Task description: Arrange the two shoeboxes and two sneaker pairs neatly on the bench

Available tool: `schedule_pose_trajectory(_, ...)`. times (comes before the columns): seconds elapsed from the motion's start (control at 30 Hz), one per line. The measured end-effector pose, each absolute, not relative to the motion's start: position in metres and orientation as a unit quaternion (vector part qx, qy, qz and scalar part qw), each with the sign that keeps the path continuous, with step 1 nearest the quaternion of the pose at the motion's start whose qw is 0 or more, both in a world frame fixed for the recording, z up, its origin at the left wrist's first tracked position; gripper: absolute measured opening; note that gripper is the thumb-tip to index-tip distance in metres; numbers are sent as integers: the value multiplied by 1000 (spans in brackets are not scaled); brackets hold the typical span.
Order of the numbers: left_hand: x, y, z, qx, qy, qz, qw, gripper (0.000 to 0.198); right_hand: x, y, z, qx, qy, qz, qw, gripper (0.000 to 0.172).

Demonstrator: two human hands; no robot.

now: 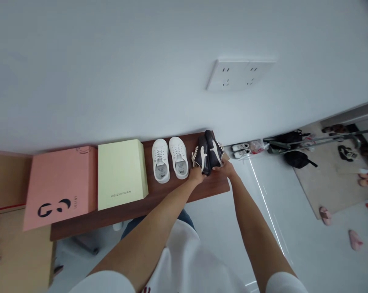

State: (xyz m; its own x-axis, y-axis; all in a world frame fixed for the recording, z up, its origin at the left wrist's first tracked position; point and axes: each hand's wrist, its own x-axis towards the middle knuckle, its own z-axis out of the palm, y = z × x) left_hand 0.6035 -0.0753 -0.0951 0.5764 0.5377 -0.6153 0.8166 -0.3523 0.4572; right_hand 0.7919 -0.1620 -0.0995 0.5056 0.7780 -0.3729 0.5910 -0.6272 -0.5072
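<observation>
Two dark sneakers with cream side stripes and pale laces are at the right end of the brown wooden bench, tipped onto their sides with soles facing each other. My left hand (197, 175) is closed around the heel of the left dark sneaker (202, 155). Around the heel of the right dark sneaker (214, 149) my right hand (226, 167) is closed. To the left of them a white sneaker (161, 160) and a second white sneaker (178, 157) rest upright, side by side, toes toward the wall.
On the bench (168, 195) stand a pale yellow shoebox (119, 173) and a pink shoebox (60, 183). A socket plate (240, 75) is on the wall. White shoes (241, 150), a black bag (298, 159) and pink slippers (325, 215) lie on the floor at right.
</observation>
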Motion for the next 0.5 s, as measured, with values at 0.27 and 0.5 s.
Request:
schedule_pose_trajectory(0.27,607,-65,-65,871,308,-138,358,32,797,-162,-68,-833,-507,219,-41,31)
schedule_pose_trajectory(0.5,631,-58,-56,896,276,-151,314,29,788,-148,-57,-787,-573,195,-120,23)
